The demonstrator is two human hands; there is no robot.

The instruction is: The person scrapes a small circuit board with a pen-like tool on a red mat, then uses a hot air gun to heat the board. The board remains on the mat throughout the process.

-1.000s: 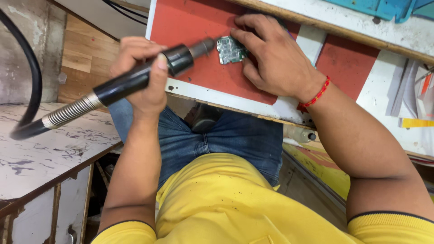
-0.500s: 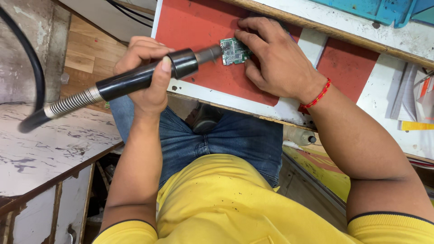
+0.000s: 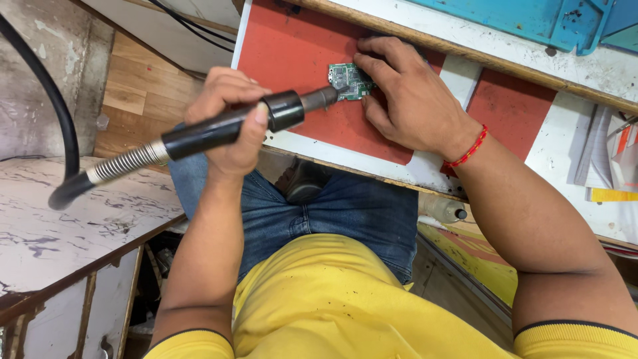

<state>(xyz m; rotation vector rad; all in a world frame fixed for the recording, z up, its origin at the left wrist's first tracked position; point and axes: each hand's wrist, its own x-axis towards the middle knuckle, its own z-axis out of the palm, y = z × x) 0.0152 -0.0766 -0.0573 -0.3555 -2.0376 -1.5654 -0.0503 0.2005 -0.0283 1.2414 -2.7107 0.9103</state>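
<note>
My left hand (image 3: 229, 119) is closed around the black handle of a hot-air tool (image 3: 193, 136). Its metal nozzle (image 3: 320, 99) points at the near left edge of a small green circuit board (image 3: 347, 81). The board lies on a red mat (image 3: 292, 53) on the bench. My right hand (image 3: 412, 106), with a red thread band at the wrist, presses its fingers on the board's right side and holds it against the mat. A spring sleeve and a black hose (image 3: 53, 113) run from the tool's rear toward the left.
A white marbled side table (image 3: 80, 226) stands at the left, under the hose. A blue tray (image 3: 531, 20) sits at the bench's far edge. Papers (image 3: 611, 159) lie at the right. A small bottle (image 3: 444, 210) rests below the bench edge by my right leg.
My left hand has brought the nozzle tip a little closer to the board and lowered the handle's angle slightly. My right hand stays on the board.
</note>
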